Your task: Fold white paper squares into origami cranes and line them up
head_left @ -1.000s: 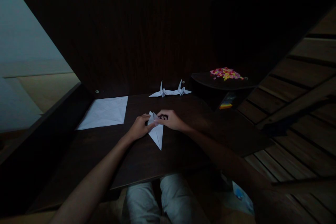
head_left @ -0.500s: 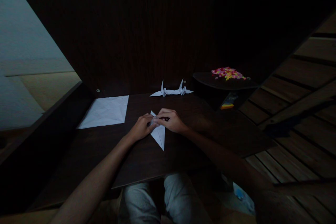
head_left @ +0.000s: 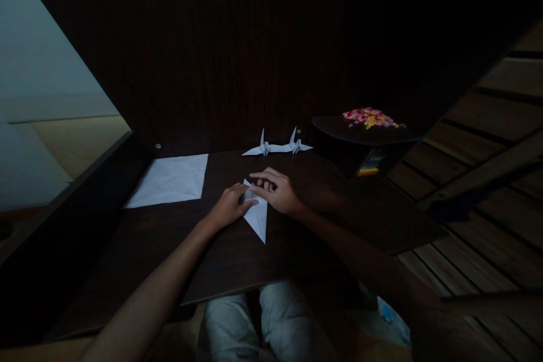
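Observation:
A folded white paper [head_left: 257, 220], narrow and pointed at both ends, lies on the dark desk in front of me. My left hand [head_left: 230, 203] holds it down along its left edge, the thumb lying across the folds and the fingers partly hidden from view. Above the paper's right edge is my right hand [head_left: 275, 189], its index finger stretched out, its thumb apart and close to the paper's upper part; the other fingers are curled loosely. Behind the hands stand two white paper cranes [head_left: 263, 150], side by side against the back panel.
A flat creased white sheet [head_left: 173, 180] lies to the left on the desk [head_left: 237, 277]. At the right, a small raised shelf [head_left: 339, 131] carries a heap of tiny pink, red and yellow pieces [head_left: 370, 117]. Below that shelf shows a yellow-ended packet [head_left: 368, 171]. A side panel [head_left: 85, 198] bounds the left.
My right hand has lifted slightly off the folded paper, and its index finger has straightened. The left hand and the paper have stayed nearly in place.

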Demonstrator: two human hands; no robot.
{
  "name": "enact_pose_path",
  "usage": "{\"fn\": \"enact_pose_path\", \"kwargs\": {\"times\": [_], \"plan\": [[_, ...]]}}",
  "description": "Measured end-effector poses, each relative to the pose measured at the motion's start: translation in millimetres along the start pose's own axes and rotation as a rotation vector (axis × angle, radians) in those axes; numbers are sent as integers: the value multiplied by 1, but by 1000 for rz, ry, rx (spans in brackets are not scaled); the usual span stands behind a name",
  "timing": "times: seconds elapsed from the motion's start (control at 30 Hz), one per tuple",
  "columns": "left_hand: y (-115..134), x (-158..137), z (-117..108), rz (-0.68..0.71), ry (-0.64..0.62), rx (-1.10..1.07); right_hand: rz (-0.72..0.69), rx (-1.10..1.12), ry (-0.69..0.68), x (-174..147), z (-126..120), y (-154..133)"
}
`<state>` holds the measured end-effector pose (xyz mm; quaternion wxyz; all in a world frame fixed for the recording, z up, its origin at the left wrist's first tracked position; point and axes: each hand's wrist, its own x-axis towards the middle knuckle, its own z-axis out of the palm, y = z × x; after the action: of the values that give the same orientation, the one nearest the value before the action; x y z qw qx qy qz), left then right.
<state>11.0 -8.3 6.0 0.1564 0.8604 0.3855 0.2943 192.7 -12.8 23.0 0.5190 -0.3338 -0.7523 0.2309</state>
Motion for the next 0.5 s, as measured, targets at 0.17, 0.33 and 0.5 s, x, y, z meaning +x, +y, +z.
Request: {"fn": "enact_pose_path", "kwargs": {"times": [0.17, 0.33, 0.5], "plan": [[-1, -1, 0, -103, 66, -30, 137, -100, -30, 2, -3, 9], [-2, 0, 1, -116, 175, -55, 117, -223, -249, -1, -5, 20], [-5, 1, 1, -55, 114, 59, 38, -388, -368, -4, -4, 26]]}}
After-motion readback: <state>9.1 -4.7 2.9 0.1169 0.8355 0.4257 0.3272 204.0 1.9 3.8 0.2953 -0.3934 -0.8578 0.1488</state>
